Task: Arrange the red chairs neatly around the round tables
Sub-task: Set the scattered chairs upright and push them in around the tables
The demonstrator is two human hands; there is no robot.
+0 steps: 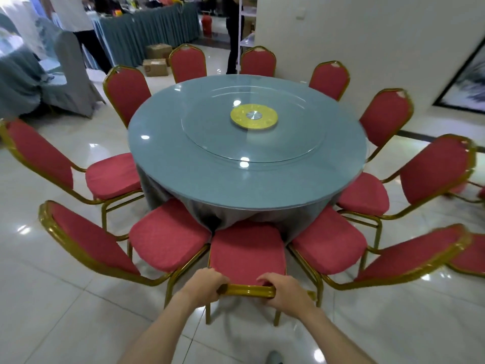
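At the near edge of the round surface (199,164), the red chair (246,252) sits with its seat tucked against the grey cloth, close between the left-hand chair (168,232) and the right-hand chair (328,245). The left grip (207,285) and the right grip (284,291) both clasp its gold top rail (249,290). More red chairs ring the surface.

Glossy white tile floor (65,298); white wall (367,35) right; teal-skirted long table (147,32) behind, cardboard boxes (156,67) beside it.
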